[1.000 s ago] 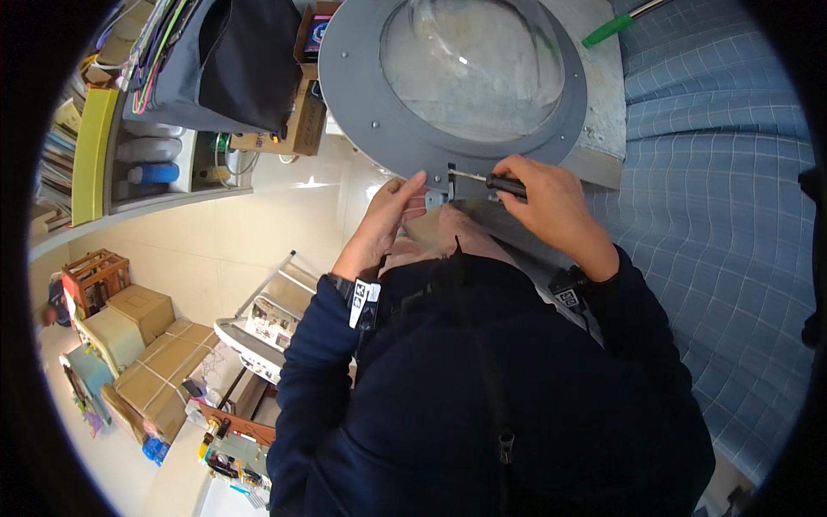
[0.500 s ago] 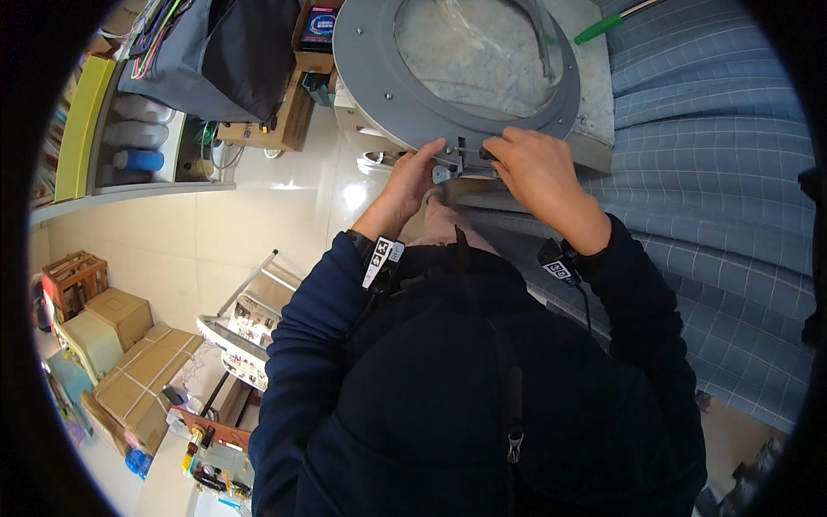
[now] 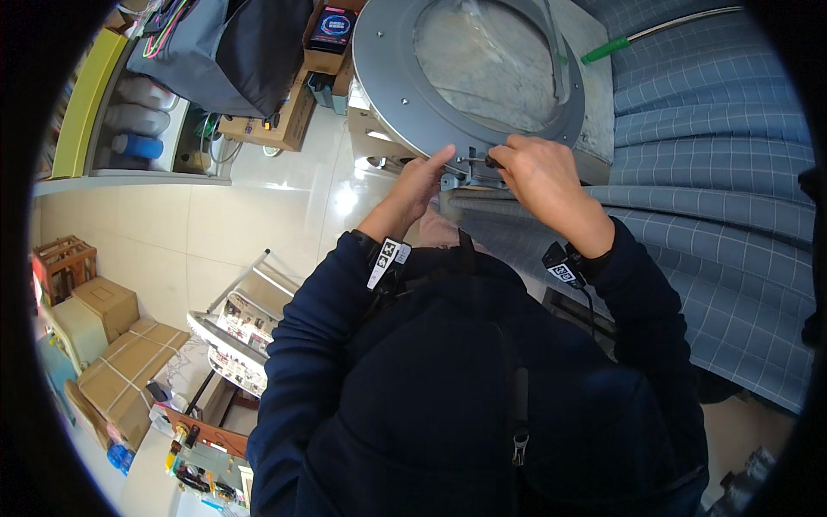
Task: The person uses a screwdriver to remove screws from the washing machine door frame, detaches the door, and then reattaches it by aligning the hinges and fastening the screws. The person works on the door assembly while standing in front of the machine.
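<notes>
A round grey door ring (image 3: 392,73) with several screws and a cloudy middle lies at the top of the view. My right hand (image 3: 541,172) pinches the dark handle of a small screwdriver (image 3: 491,161). Its thin metal shaft points left, to a dark slot in the ring's near edge. At that same edge is my left hand (image 3: 413,188), its thumb raised by the slot and its other fingers curled under the rim, partly hidden. A small metal bracket (image 3: 449,183) shows at the edge between my hands.
A green-handled screwdriver (image 3: 606,50) lies to the ring's right, by blue checked cloth (image 3: 715,172). Leftward are a dark fabric bin (image 3: 207,65), a shelf with bottles (image 3: 138,146) and an open carton (image 3: 323,59). A folding step stool (image 3: 233,336) and cardboard boxes (image 3: 129,362) stand lower left.
The view has shifted a little, so the ring and both hands appear slightly farther right. The right hand keeps its hold on the screwdriver at the slot, and my left hand stays at the rim.
</notes>
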`<state>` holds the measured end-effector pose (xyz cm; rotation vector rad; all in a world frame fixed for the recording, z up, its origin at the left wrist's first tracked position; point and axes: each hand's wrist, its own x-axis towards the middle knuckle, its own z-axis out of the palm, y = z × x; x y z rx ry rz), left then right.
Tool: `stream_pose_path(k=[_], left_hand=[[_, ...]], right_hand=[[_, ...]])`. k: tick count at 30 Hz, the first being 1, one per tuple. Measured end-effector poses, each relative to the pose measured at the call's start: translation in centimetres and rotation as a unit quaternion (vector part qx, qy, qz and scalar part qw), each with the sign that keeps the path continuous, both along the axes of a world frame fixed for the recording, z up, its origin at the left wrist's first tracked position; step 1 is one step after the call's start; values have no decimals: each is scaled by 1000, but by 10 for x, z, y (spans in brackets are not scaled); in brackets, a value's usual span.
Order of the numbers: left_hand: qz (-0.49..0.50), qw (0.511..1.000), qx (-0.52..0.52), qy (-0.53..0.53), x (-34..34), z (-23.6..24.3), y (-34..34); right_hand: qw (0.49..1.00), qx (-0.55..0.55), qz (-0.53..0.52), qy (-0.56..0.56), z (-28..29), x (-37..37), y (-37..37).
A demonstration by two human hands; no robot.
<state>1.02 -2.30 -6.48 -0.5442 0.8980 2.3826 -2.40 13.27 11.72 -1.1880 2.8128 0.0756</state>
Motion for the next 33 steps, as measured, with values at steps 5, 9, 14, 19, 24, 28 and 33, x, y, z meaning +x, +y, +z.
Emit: stream_pose_path(k=[5, 9, 14, 19, 24, 28, 33], left_hand=[[15, 1000, -8, -3, 2, 4, 1], [28, 1000, 13, -3, 2, 3, 1], [19, 1000, 8, -4, -1, -3, 2], [22, 1000, 2, -2, 0, -3, 3], [28, 999, -9, 21, 2, 0, 4], [5, 999, -46, 17, 1, 0, 2], [8, 998, -50, 24, 1, 1, 1]], right_hand=[[998, 10, 54, 17, 4, -3, -6], [991, 25, 120, 45, 5, -10, -15], [986, 63, 132, 81, -2, -17, -21], [987, 134, 85, -6, -7, -12, -24], [994, 95, 30, -37, 1, -9, -27], [990, 105, 92, 13, 5, -11, -35], [973, 217, 57, -47, 2, -20, -45]])
